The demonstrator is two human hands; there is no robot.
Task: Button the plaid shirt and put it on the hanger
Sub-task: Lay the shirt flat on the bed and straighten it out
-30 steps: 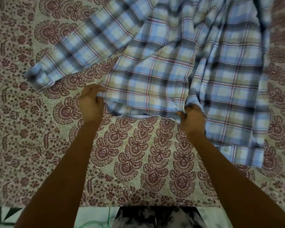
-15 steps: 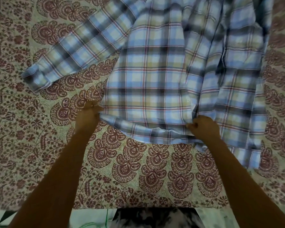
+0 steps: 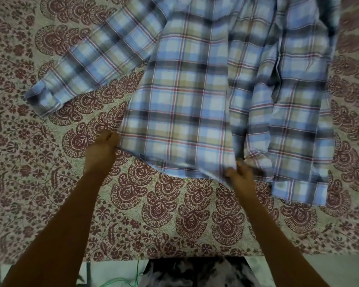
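The blue, yellow and red plaid shirt (image 3: 187, 104) lies spread on the bed, collar end away from me and hem toward me. One sleeve stretches out to the left, and the other hangs down along the right side. My left hand (image 3: 102, 150) grips the hem's left corner. My right hand (image 3: 239, 176) pinches the hem where the front panels meet. The right half of the shirt is bunched in folds. No hanger is in view.
A bedspread (image 3: 174, 214) with a dark red paisley and floral print covers the bed under the shirt. Its near edge runs along the bottom, with a pale floor and my dark patterned clothing (image 3: 195, 272) below it.
Both hands have pulled the hem toward me and apart, so the left front panel now lies flatter and smoother. My right hand has moved down and to the right.
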